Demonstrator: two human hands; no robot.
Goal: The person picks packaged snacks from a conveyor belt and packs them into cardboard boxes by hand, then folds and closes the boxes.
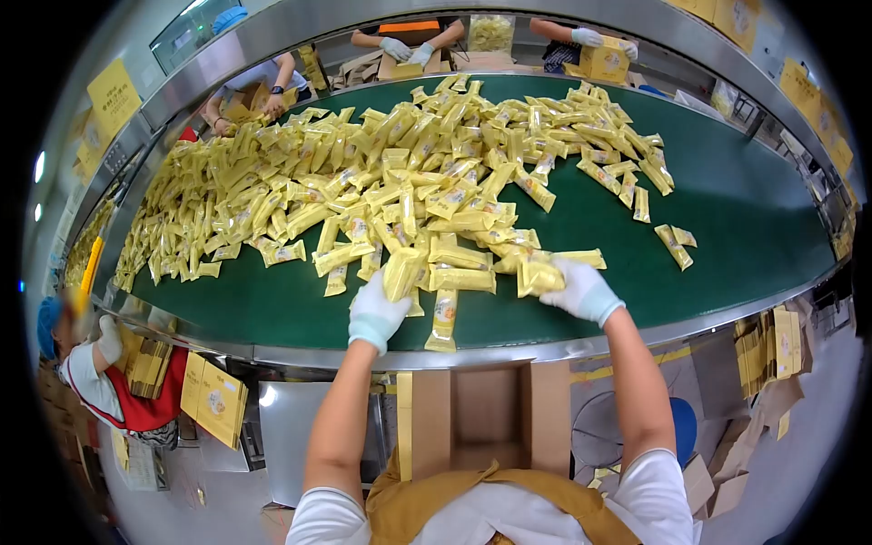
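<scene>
A big heap of yellow wrapped snack packets (pixel 318 163) lies across the green conveyor belt (pixel 745 218). At the heap's near edge, my left hand (pixel 377 311) in a white glove is closed round a yellow snack packet (pixel 401 272). My right hand (pixel 581 291), gloved too, grips one or more snack packets (pixel 538 276) on its inner side; the exact number is hidden. Several loose packets (pixel 461 279) lie between the two hands. Below the belt's edge, close to my body, stands an open cardboard box (pixel 490 404) with its flaps spread.
A metal rim (pixel 472 360) borders the belt. Across it, co-workers' gloved hands (pixel 409 53) are at boxes, and another person holds a yellow carton (pixel 604 64). A person in a red apron (pixel 145 391) stands at left by folded cartons (pixel 213 395). More flat cartons (pixel 772 345) stand at right.
</scene>
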